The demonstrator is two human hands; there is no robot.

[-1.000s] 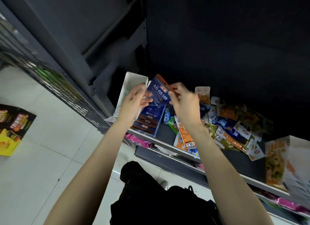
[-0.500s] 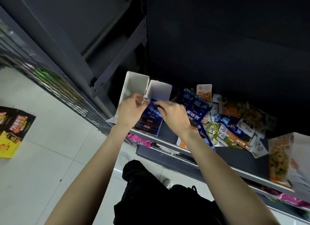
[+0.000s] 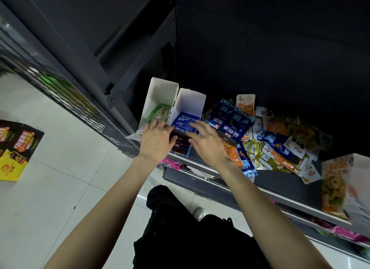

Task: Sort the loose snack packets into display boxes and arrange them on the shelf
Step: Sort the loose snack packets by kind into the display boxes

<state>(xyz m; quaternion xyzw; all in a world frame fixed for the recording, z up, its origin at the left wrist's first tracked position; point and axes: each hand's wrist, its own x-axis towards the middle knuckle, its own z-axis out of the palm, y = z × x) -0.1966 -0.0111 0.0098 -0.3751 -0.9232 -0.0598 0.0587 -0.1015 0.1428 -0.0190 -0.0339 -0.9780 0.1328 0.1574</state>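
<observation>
Spanning a pale tiled floor (image 3: pixel 60 188) — dark shelf (image 3: pixel 280 186).

Blue pkt (image 3: pixel 185 123) now in box (image 3: pixel 191 102).

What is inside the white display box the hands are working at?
The white display box holds blue snack packets stacked flat. The left hand and right hand cover the front of the stack, so the count cannot be told.
</observation>
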